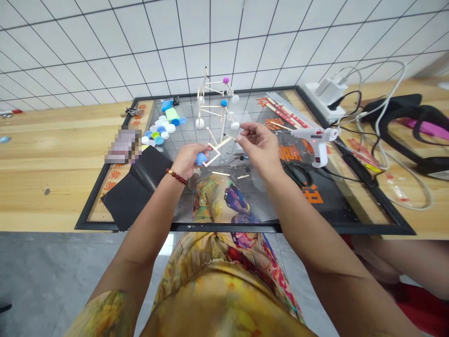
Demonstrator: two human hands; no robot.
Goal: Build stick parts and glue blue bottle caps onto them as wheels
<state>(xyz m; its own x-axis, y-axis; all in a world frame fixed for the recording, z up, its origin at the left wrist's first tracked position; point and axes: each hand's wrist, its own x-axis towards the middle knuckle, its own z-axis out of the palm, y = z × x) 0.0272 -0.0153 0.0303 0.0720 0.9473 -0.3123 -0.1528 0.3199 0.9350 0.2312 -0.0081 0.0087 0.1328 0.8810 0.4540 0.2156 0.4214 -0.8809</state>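
Head view: the stick frame lies between the hands, its left side clamped in the left hand, beside a blue piece. One stick slants far and right to the thumb of the right hand; whether that hand grips it, I cannot tell.

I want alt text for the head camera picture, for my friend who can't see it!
A person's left hand holds a small frame of pale sticks over a shiny black-rimmed panel; the right hand is at one stick's end. Farther back are more sticks with round pieces. Colourful caps lie left, a white glue gun right.
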